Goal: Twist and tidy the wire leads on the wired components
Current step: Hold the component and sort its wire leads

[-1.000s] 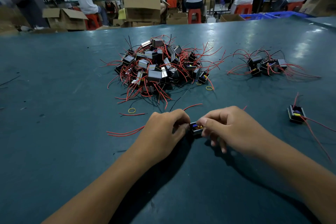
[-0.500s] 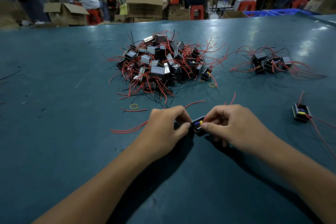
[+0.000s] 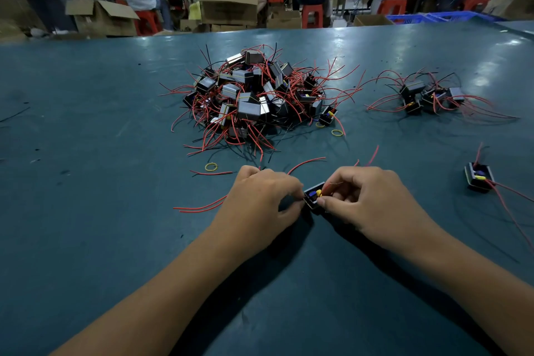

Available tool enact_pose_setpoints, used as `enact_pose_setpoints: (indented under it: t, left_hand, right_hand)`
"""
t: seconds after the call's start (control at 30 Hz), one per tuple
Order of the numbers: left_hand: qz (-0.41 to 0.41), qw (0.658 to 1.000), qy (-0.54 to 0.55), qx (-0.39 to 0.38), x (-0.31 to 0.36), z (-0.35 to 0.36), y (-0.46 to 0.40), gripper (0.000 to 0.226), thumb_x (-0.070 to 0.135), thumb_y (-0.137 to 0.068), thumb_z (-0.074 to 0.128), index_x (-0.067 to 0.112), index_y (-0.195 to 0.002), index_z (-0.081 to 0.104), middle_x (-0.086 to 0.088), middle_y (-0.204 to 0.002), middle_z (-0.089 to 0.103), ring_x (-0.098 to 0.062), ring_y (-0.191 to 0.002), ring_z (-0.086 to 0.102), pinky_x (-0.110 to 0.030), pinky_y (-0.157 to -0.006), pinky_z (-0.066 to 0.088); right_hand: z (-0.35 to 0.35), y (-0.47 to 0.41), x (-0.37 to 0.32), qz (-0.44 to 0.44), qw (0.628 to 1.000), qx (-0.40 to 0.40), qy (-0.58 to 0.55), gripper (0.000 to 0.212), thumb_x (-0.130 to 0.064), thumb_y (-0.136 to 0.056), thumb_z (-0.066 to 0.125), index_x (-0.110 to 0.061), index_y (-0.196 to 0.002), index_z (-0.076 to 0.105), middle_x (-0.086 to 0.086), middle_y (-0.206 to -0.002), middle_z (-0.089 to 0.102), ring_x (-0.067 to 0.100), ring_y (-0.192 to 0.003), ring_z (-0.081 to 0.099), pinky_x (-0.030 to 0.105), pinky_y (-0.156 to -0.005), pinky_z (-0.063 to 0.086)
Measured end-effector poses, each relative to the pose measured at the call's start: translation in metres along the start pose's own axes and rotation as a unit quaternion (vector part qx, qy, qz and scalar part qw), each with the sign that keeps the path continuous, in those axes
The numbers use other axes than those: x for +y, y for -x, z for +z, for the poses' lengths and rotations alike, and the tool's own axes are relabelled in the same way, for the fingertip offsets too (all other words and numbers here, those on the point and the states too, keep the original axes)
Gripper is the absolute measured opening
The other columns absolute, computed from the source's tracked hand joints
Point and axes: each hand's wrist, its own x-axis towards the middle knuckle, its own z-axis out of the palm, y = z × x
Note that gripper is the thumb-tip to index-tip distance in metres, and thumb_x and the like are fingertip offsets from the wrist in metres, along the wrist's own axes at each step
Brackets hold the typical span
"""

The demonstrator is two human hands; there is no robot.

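Note:
A small black boxed component with yellow and blue parts inside sits between my hands, just above the green table. My left hand grips its left side with curled fingers. My right hand pinches thin wire leads at its right edge. Red leads trail out to the left from under my left hand, and others curve away behind it.
A big pile of components with red and black leads lies ahead. A smaller group lies at the far right, and one single component at the right. Yellow rubber bands lie loose. Seated people and cardboard boxes are beyond the table.
The component has been tilted up between my hands, its open side now showing. My right fingers have shifted onto the thin leads at its edge. Both hands stayed in the same spot.

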Motion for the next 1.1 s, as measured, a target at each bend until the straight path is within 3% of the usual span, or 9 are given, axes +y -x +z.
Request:
enact_pose_setpoints:
  t: [0.13, 0.3, 0.43, 0.57, 0.63, 0.8, 1.0, 1.1]
  left_hand:
    - [-0.020, 0.998, 0.052, -0.008, 0.002, 0.003, -0.002, 0.016, 0.032, -0.083, 0.077, 0.021, -0.087, 0.066, 0.008, -0.099, 0.075, -0.018, -0.088, 0.065, -0.035, -0.095, 0.033]
    - [-0.033, 0.999, 0.030, 0.007, 0.004, 0.009, -0.001, 0.032, 0.047, -0.078, 0.079, 0.021, -0.092, 0.065, 0.008, -0.088, 0.071, -0.015, -0.082, 0.060, -0.038, -0.095, 0.034]
    - [-0.043, 0.998, 0.048, 0.013, 0.004, 0.012, -0.003, 0.028, 0.040, -0.080, 0.079, 0.018, -0.090, 0.066, 0.007, -0.089, 0.072, -0.016, -0.082, 0.061, -0.040, -0.096, 0.034]
    - [-0.042, 0.997, 0.070, 0.017, 0.003, 0.011, -0.002, 0.020, 0.031, -0.080, 0.080, 0.019, -0.089, 0.066, 0.007, -0.090, 0.073, -0.015, -0.080, 0.061, -0.035, -0.097, 0.031]
    - [-0.041, 0.996, 0.075, 0.003, 0.001, 0.009, -0.001, 0.020, 0.030, -0.081, 0.080, 0.019, -0.090, 0.066, 0.006, -0.093, 0.074, -0.017, -0.083, 0.063, -0.034, -0.098, 0.030]
    - [-0.039, 0.994, 0.101, -0.035, -0.009, 0.003, -0.001, 0.013, 0.030, -0.084, 0.078, 0.023, -0.091, 0.070, 0.005, -0.093, 0.074, -0.020, -0.082, 0.058, -0.030, -0.101, 0.030]
    - [-0.023, 0.993, 0.114, -0.011, -0.009, 0.007, -0.001, 0.005, 0.019, -0.087, 0.074, 0.020, -0.092, 0.073, 0.009, -0.087, 0.074, -0.010, -0.077, 0.059, -0.029, -0.098, 0.032]
    - [-0.019, 0.994, 0.111, -0.001, -0.007, 0.008, -0.003, 0.005, 0.017, -0.086, 0.075, 0.017, -0.090, 0.074, 0.010, -0.087, 0.075, -0.007, -0.078, 0.060, -0.031, -0.095, 0.035]
  right_hand:
    - [0.003, 0.002, -0.004, -0.029, 0.999, 0.002, 0.016, 0.012, -0.018, -0.078, 0.080, -0.025, -0.074, 0.071, -0.013, -0.060, 0.065, 0.002, -0.052, 0.055, 0.011, -0.053, 0.041]
    - [0.005, 0.005, -0.007, -0.037, 0.999, 0.015, 0.027, 0.009, -0.022, -0.083, 0.075, -0.026, -0.075, 0.074, -0.018, -0.064, 0.069, 0.000, -0.060, 0.063, 0.014, -0.057, 0.045]
    - [0.010, 0.006, -0.010, -0.040, 0.998, 0.043, 0.039, 0.009, -0.023, -0.084, 0.074, -0.023, -0.075, 0.073, -0.015, -0.063, 0.069, 0.002, -0.061, 0.063, 0.013, -0.056, 0.043]
    - [0.018, 0.011, -0.014, -0.080, 0.989, 0.056, 0.108, 0.008, -0.025, -0.087, 0.069, -0.020, -0.083, 0.073, -0.008, -0.075, 0.072, 0.013, -0.072, 0.066, 0.038, -0.069, 0.051]
    - [0.018, 0.014, -0.015, -0.102, 0.986, 0.042, 0.122, 0.010, -0.026, -0.087, 0.067, -0.020, -0.089, 0.075, -0.007, -0.082, 0.072, 0.017, -0.079, 0.067, 0.042, -0.073, 0.051]
    - [0.011, 0.018, -0.014, -0.141, 0.982, 0.007, 0.128, 0.009, -0.026, -0.085, 0.071, -0.023, -0.093, 0.075, -0.011, -0.084, 0.070, 0.015, -0.079, 0.066, 0.041, -0.070, 0.052]
    - [0.011, 0.017, -0.013, -0.189, 0.954, 0.038, 0.227, 0.010, -0.030, -0.083, 0.072, -0.020, -0.083, 0.073, -0.003, -0.074, 0.062, 0.022, -0.071, 0.062, 0.039, -0.056, 0.050]
    - [0.011, 0.012, -0.010, -0.188, 0.957, 0.044, 0.217, 0.010, -0.025, -0.082, 0.074, -0.017, -0.080, 0.070, -0.002, -0.073, 0.059, 0.023, -0.073, 0.060, 0.042, -0.060, 0.050]
